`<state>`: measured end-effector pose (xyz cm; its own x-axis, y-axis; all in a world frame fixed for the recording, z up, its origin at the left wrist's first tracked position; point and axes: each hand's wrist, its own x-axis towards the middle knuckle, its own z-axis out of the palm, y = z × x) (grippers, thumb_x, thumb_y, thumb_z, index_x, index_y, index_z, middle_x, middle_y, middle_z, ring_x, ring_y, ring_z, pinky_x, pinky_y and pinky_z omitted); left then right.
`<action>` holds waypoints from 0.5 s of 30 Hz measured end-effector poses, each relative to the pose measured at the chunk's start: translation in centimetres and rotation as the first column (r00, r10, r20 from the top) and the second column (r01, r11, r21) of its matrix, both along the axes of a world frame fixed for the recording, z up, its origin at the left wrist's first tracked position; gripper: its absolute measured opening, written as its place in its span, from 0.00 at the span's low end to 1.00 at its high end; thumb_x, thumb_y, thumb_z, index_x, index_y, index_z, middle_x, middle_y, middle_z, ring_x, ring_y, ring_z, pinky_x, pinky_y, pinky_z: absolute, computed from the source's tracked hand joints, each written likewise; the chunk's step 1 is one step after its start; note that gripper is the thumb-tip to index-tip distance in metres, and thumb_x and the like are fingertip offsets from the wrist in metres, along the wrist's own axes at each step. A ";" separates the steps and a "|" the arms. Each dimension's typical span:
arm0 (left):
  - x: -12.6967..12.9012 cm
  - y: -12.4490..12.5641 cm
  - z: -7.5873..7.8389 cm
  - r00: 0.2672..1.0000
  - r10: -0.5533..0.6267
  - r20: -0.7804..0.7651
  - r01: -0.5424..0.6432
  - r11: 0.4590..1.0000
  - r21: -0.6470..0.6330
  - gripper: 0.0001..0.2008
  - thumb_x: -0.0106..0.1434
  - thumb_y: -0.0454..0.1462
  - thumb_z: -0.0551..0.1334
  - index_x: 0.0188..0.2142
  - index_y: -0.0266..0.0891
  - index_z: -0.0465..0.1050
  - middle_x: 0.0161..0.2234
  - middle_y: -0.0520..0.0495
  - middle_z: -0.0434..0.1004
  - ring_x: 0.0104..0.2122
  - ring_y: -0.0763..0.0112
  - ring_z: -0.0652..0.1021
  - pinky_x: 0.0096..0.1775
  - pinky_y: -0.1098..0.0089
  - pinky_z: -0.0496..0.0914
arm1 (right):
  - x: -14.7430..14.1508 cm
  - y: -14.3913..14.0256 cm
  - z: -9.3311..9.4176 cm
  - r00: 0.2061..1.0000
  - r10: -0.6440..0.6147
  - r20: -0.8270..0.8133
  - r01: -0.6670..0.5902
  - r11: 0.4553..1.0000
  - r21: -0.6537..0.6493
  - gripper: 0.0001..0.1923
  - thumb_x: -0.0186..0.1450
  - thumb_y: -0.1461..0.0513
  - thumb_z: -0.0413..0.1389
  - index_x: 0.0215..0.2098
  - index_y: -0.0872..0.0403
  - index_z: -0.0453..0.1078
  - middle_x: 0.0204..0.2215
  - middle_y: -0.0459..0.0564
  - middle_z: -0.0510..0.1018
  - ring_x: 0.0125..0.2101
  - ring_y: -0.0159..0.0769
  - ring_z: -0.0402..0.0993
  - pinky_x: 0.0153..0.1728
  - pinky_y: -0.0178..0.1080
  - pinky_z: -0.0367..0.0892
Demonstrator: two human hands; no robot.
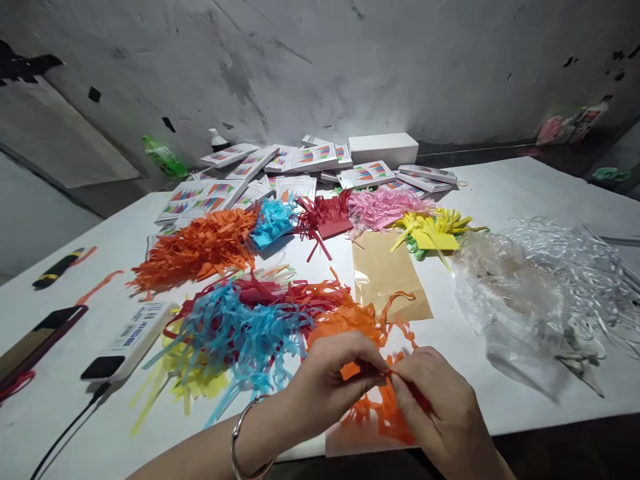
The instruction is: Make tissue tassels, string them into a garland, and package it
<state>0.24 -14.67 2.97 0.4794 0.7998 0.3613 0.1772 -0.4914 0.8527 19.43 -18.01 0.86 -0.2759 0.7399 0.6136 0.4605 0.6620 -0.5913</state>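
Note:
My left hand (334, 381) and my right hand (440, 407) meet at the near edge of the white table (520, 193), both pinching a bunch of orange fringed paper strips (381, 415). A metal bangle (245, 440) circles my left wrist. More orange fringe (350, 321) lies just beyond my fingers. A mixed heap of blue, red and yellow cut strips (235, 333) lies to the left of my hands.
Farther back lie piles of orange (200, 250), blue (273, 222), red (325, 219), pink (383, 207) and yellow (435, 230) fringe, a tan sheet (387, 277), paper packs (310, 160) and a white box (383, 148). Clear plastic wrappers (540, 293) fill the right. A power bank (131, 340) and phone (35, 343) lie left.

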 end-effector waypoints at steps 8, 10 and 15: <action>-0.6 -0.5 -0.8 0.996 0.093 0.004 -0.093 0.996 0.007 0.03 0.61 0.30 0.68 0.32 0.37 0.77 0.28 0.48 0.81 0.28 0.74 0.79 0.32 0.78 0.72 | -0.9 -0.2 -0.7 0.999 0.028 -0.034 -0.028 0.999 -0.015 0.07 0.68 0.70 0.52 0.39 0.53 0.68 0.26 0.46 0.76 0.26 0.32 0.71 0.29 0.34 0.68; -0.8 -0.6 -0.9 0.996 0.090 0.015 -0.090 0.996 0.011 0.03 0.62 0.30 0.68 0.31 0.37 0.77 0.27 0.48 0.81 0.27 0.73 0.80 0.32 0.77 0.72 | -1.1 -0.3 -0.7 1.000 0.010 -0.029 -0.010 1.000 -0.002 0.07 0.67 0.71 0.52 0.36 0.53 0.67 0.24 0.45 0.74 0.24 0.31 0.69 0.26 0.33 0.66; -1.1 -0.4 -1.3 0.995 0.034 0.094 -0.030 0.999 -0.042 0.03 0.64 0.32 0.67 0.32 0.37 0.79 0.29 0.44 0.83 0.30 0.70 0.82 0.34 0.75 0.75 | -1.4 -0.3 -0.5 0.998 -0.021 -0.058 0.016 0.996 -0.083 0.08 0.67 0.70 0.52 0.33 0.53 0.68 0.23 0.45 0.72 0.23 0.31 0.69 0.25 0.33 0.65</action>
